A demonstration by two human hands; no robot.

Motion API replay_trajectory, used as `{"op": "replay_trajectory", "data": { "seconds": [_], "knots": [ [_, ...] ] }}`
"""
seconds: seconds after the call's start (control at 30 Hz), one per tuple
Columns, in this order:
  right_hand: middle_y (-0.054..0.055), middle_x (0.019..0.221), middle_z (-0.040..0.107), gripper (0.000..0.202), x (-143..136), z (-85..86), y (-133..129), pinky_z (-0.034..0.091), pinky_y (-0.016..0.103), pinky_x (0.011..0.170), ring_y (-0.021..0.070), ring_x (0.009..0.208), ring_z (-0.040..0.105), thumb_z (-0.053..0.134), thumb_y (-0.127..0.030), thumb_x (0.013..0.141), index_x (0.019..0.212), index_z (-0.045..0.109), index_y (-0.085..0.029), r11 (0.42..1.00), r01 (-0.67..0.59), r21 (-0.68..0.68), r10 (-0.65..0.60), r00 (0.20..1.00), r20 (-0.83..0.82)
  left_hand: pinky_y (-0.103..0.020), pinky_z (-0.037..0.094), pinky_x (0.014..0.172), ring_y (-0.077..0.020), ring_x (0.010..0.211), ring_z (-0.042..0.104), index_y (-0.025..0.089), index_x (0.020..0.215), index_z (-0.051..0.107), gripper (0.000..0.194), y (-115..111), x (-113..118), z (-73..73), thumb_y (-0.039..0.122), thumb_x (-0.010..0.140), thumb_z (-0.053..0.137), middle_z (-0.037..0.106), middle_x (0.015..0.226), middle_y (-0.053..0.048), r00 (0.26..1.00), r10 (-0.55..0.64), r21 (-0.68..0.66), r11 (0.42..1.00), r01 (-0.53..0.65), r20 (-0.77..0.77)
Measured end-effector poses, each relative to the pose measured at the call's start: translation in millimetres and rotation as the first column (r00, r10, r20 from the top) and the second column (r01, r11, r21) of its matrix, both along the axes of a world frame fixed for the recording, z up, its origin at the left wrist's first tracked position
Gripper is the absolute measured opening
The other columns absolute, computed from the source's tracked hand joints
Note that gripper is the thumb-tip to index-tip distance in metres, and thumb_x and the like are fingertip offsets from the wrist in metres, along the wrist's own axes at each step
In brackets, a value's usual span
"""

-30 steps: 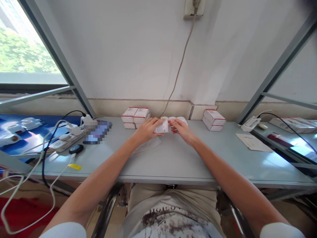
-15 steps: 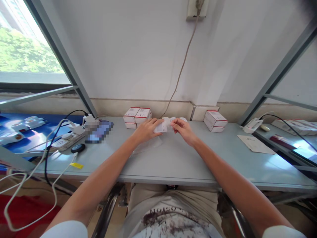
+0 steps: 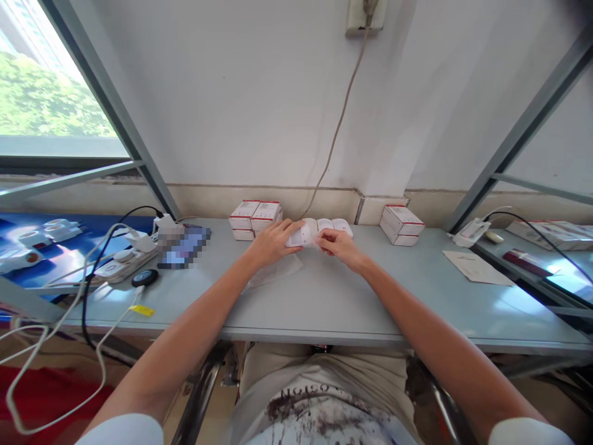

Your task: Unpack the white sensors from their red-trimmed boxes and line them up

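Note:
A small white device (image 3: 301,235) is gripped by my left hand (image 3: 273,241) above the middle of the desk. At its right end, my right hand (image 3: 337,243) pinches a thin clear film (image 3: 316,238). Behind my hands, several rounded white devices (image 3: 341,226) lie in a row near the wall. A clear plastic bag (image 3: 280,269) lies flat on the desk below my left hand. White boxes with red edges (image 3: 254,215) are stacked just beyond my left hand.
Another stack of white boxes (image 3: 402,224) stands at the back right, near a paper sheet (image 3: 477,267). On the left are a phone (image 3: 185,247), a power strip (image 3: 123,259), a round black object (image 3: 144,277) and loose cables. Metal frame posts rise at both sides.
My right hand has moved slightly down, and the film stretches between it and the white device. More of the row of white devices behind now shows.

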State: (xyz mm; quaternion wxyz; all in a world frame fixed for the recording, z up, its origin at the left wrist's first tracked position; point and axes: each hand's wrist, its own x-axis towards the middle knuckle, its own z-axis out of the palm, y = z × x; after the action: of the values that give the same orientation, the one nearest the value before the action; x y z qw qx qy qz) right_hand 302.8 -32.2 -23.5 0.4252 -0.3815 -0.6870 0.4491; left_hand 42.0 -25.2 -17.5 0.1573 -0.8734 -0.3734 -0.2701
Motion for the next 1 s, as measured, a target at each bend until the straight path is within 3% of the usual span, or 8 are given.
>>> {"op": "replay_trajectory", "data": {
  "seconds": [0.17,0.3,0.47,0.57,0.67,0.87,1.0],
  "knots": [
    [-0.004,0.064,0.051,0.034,-1.9,0.9,0.0,0.03,0.028,0.054,0.0114,0.059,0.037,0.084,-0.058,0.08,0.079,0.078,-0.025,0.999,0.039,0.037,-0.036,0.997,-0.068,-0.043,0.057,0.094,-0.0326,0.116,0.071,0.029,0.154,0.052,0.061,-1.3,0.6,-0.1,0.046,0.099,0.074,0.069,0.127,-0.011,0.999,-0.032,-0.042,0.999,0.032,0.003],
    [0.002,0.08,0.067,0.043,-1.3,5.5,-2.8,0.037,0.028,0.057,0.0124,0.065,0.043,0.08,-0.067,0.083,0.093,0.086,-0.025,1.0,0.021,0.008,-0.02,0.986,-0.164,-0.044,0.057,0.095,-0.0331,0.118,0.07,0.028,0.153,0.052,0.062,-1.8,1.5,-0.1,0.046,0.099,0.075,0.07,0.128,-0.011,0.999,-0.041,-0.053,0.998,0.04,-0.014],
    [0.005,0.102,0.075,0.041,-1.8,6.2,-2.2,0.039,0.025,0.058,0.0133,0.077,0.053,0.084,-0.059,0.08,0.105,0.087,-0.027,0.999,0.025,-0.037,-0.033,0.971,-0.237,-0.044,0.058,0.093,-0.0336,0.115,0.072,0.026,0.153,0.053,0.062,-0.6,0.4,-0.2,0.047,0.099,0.074,0.07,0.126,-0.012,1.0,0.001,-0.035,0.999,-0.002,-0.019],
    [0.004,0.091,0.071,0.036,-1.2,3.1,1.5,0.04,0.026,0.058,0.0137,0.075,0.053,0.084,-0.054,0.078,0.099,0.087,-0.026,0.998,0.056,-0.042,-0.064,0.977,-0.202,-0.043,0.058,0.093,-0.0333,0.116,0.071,0.027,0.153,0.053,0.061,-1.8,0.8,0.0,0.047,0.099,0.074,0.07,0.127,-0.011,1.0,-0.003,-0.041,0.999,0.002,-0.008],
    [0.002,0.084,0.067,0.037,0.3,-0.3,5.1,0.042,0.027,0.06,0.0138,0.074,0.052,0.079,-0.051,0.083,0.109,0.087,-0.026,0.999,0.046,-0.015,-0.047,0.991,-0.129,-0.042,0.057,0.096,-0.0328,0.121,0.07,0.028,0.152,0.053,0.059,-4.1,2.3,1.3,0.046,0.1,0.073,0.07,0.131,-0.011,1.0,-0.01,-0.073,0.997,0.009,-0.009],
    [0.002,0.092,0.069,0.064,-1.0,-6.6,7.8,0.037,0.027,0.055,0.0123,0.068,0.046,0.077,-0.044,0.084,0.146,0.072,-0.028,0.995,0.104,0.0,-0.104,0.992,-0.07,-0.044,0.058,0.095,-0.0339,0.122,0.07,0.027,0.153,0.052,0.06,-7.0,2.6,5.0,0.044,0.099,0.074,0.07,0.131,-0.011,1.0,0.014,-0.101,0.995,-0.015,-0.013],
    [0.002,0.102,0.073,0.066,-5.1,-7.0,7.8,0.036,0.027,0.054,0.0108,0.064,0.043,0.079,-0.047,0.081,0.144,0.072,-0.028,0.987,0.157,0.033,-0.154,0.985,-0.072,-0.043,0.059,0.093,-0.0345,0.123,0.069,0.027,0.154,0.051,0.063,-6.8,1.4,5.5,0.045,0.099,0.074,0.069,0.132,-0.012,0.999,0.036,-0.102,0.994,-0.039,-0.025]
  ]
}}
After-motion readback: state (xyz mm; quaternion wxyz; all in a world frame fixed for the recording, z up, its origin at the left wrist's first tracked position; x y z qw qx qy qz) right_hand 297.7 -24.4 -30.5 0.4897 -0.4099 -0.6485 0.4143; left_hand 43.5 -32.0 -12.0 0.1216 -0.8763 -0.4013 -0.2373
